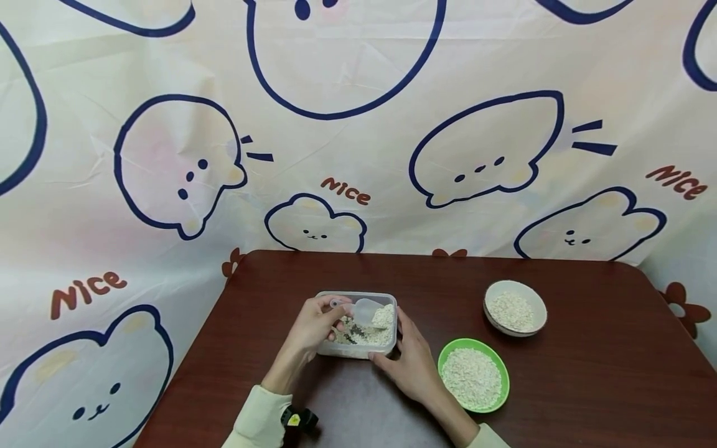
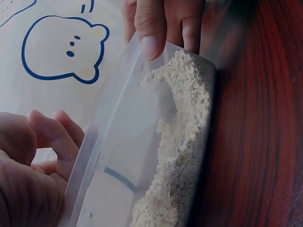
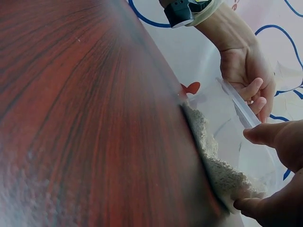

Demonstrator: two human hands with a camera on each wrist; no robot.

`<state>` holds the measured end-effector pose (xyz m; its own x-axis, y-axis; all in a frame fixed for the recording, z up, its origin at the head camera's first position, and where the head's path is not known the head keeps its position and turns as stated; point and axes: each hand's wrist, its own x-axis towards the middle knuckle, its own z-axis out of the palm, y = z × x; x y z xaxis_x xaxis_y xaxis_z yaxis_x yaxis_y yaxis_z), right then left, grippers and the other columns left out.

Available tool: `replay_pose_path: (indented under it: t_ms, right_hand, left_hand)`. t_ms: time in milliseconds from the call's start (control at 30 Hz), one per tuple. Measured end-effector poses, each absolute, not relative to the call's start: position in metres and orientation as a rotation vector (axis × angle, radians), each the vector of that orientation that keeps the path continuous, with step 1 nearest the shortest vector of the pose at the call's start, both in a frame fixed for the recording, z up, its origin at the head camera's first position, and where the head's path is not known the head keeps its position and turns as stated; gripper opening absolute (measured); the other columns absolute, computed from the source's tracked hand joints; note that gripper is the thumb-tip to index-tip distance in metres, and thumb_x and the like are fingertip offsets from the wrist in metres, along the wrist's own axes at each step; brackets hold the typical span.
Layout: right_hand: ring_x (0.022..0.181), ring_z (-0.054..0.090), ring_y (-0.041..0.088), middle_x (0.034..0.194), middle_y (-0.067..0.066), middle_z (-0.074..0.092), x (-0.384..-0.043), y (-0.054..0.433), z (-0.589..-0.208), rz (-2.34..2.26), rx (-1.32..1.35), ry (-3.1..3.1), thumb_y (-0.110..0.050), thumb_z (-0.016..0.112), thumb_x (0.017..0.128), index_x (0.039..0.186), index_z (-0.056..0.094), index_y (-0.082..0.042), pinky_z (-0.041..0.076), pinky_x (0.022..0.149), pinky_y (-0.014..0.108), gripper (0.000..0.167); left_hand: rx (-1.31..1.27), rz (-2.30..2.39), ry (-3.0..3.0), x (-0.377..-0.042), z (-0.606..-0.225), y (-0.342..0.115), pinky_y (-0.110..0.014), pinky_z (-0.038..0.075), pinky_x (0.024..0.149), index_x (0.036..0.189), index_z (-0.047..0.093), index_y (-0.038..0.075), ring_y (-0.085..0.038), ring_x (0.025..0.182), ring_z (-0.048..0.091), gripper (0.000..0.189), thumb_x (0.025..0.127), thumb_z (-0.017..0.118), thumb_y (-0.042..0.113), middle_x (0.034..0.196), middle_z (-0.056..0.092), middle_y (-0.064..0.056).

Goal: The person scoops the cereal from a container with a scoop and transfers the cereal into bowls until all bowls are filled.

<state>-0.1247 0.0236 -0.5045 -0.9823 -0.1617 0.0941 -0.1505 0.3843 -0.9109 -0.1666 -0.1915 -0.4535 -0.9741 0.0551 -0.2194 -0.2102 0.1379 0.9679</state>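
Observation:
A clear plastic container [image 1: 350, 351] holds pale flakes like rolled oats [image 1: 372, 338], heaped unevenly inside. Over its left side my left hand [image 1: 313, 323] pinches the handle of a translucent scoop [image 1: 366, 309]. The scoop's bowl is down inside the container, with a clump of flakes at its right end. Around the container's right side, my right hand [image 1: 411, 361] grips the wall, thumb at the front corner. In the left wrist view, the flakes [image 2: 184, 123] show through the see-through wall. The right wrist view shows the left hand [image 3: 248, 71] above the rim.
To the right stands a green bowl [image 1: 506, 382] full of pale flakes, close to the right forearm. Farther back is a white bowl [image 1: 543, 311] with more flakes. The dark wooden table [image 1: 605, 373] meets a printed cloth [image 1: 386, 162] behind it.

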Motion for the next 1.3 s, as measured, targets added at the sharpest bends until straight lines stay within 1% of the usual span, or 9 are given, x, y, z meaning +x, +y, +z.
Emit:
replay_pose_path:
  t_ms: [200, 333, 467, 667, 800, 933, 1133, 1300]
  right_hand:
    - [0.151, 0.048, 0.043, 0.166, 0.032, 0.039, -0.124, 0.025, -0.505, -1.729, -0.317, 2.581, -0.018, 0.092, 0.085, 0.166, 0.027, 0.004, 0.053, 0.111, 0.045, 0.107]
    - [0.151, 0.047, 0.045, 0.166, 0.033, 0.037, -0.124, 0.027, -0.503, -1.731, -0.318, 2.565, -0.019, 0.093, 0.084, 0.165, 0.027, 0.006, 0.052, 0.111, 0.046, 0.108]
    - [0.151, 0.047, 0.045, 0.166, 0.032, 0.037, -0.124, 0.028, -0.500, -1.746, -0.317, 2.552, -0.019, 0.093, 0.084, 0.165, 0.027, 0.005, 0.052, 0.112, 0.047, 0.108]
    - [0.150, 0.048, 0.044, 0.166, 0.030, 0.038, -0.125, 0.030, -0.498, -1.739, -0.319, 2.560, -0.021, 0.092, 0.086, 0.165, 0.029, 0.004, 0.052, 0.112, 0.047, 0.105]
    - [0.149, 0.050, 0.045, 0.166, 0.031, 0.040, -0.124, 0.032, -0.495, -1.743, -0.315, 2.558, -0.021, 0.092, 0.086, 0.165, 0.029, 0.004, 0.052, 0.112, 0.048, 0.104]
    - [0.151, 0.048, 0.044, 0.167, 0.030, 0.038, -0.123, 0.033, -0.492, -1.752, -0.302, 2.535, -0.021, 0.092, 0.086, 0.166, 0.029, 0.003, 0.051, 0.113, 0.048, 0.105]
    - [0.153, 0.046, 0.042, 0.171, 0.025, 0.035, -0.123, 0.036, -0.484, -1.751, -0.249, 2.492, -0.022, 0.090, 0.088, 0.168, 0.027, -0.002, 0.050, 0.115, 0.048, 0.104]
    - [0.150, 0.049, 0.044, 0.171, 0.024, 0.035, -0.124, 0.037, -0.480, -1.749, -0.238, 2.488, -0.022, 0.090, 0.089, 0.168, 0.028, -0.003, 0.050, 0.115, 0.049, 0.102]
  left_hand:
    - [-0.158, 1.959, 2.199, -0.163, -0.450, -0.197, -0.019, 0.043, 0.047, 0.127, 0.070, -0.002, -0.009, 0.062, 0.059, 0.024, 0.106, 0.063, 0.008, 0.098, 0.074, -0.012]
    - [-0.162, 1.964, 2.213, -0.159, -0.447, -0.203, -0.020, 0.044, 0.049, 0.126, 0.071, -0.001, -0.010, 0.062, 0.060, 0.023, 0.106, 0.063, 0.009, 0.099, 0.074, -0.012]
    - [-0.172, 1.984, 2.211, -0.156, -0.444, -0.210, -0.020, 0.043, 0.049, 0.127, 0.071, -0.001, -0.009, 0.062, 0.059, 0.024, 0.107, 0.063, 0.010, 0.101, 0.074, -0.011]
    - [-0.190, 2.074, 2.138, -0.151, -0.443, -0.225, -0.019, 0.040, 0.049, 0.132, 0.065, -0.005, -0.007, 0.061, 0.054, 0.028, 0.109, 0.060, 0.009, 0.099, 0.072, -0.005]
    - [-0.209, 2.124, 2.110, -0.149, -0.440, -0.234, -0.018, 0.039, 0.049, 0.135, 0.064, -0.006, -0.006, 0.063, 0.053, 0.030, 0.109, 0.060, 0.010, 0.097, 0.073, -0.001]
    - [-0.244, 2.174, 2.093, -0.146, -0.436, -0.242, -0.017, 0.038, 0.049, 0.134, 0.063, -0.006, -0.006, 0.064, 0.053, 0.030, 0.108, 0.061, 0.009, 0.095, 0.075, 0.000]
    - [-0.287, 2.210, 2.096, -0.141, -0.427, -0.250, -0.016, 0.039, 0.048, 0.130, 0.065, 0.000, -0.007, 0.063, 0.053, 0.025, 0.108, 0.063, 0.011, 0.094, 0.076, 0.001]
    - [-0.315, 2.222, 2.098, -0.139, -0.421, -0.253, -0.015, 0.038, 0.048, 0.131, 0.065, 0.001, -0.007, 0.064, 0.053, 0.026, 0.108, 0.064, 0.013, 0.092, 0.076, 0.004]
